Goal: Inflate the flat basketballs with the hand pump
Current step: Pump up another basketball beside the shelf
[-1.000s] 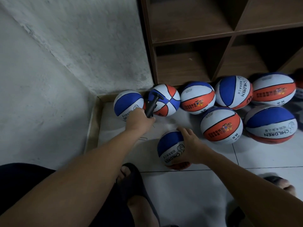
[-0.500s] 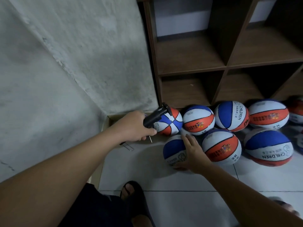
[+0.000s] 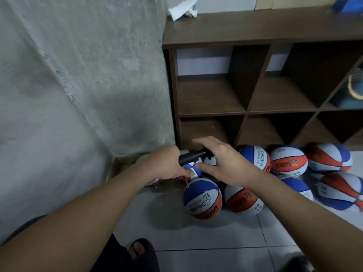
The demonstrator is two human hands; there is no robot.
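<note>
Both forearms reach forward from the near edge, above the tiled floor [image 3: 206, 238]. The nearest basketball [image 3: 202, 199] lies on the floor just below the hands. The left hand [image 3: 165, 165] grips the black hand pump [image 3: 191, 157], its barrel pointing right. The right hand [image 3: 222, 161] hovers at the pump's handle end, fingers spread and relaxed. Farther right, more basketballs [image 3: 288, 160] cluster before the wooden shelf [image 3: 245, 112].

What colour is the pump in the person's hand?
Black. The hand pump shows best in the head view, gripped by the left hand.
</note>
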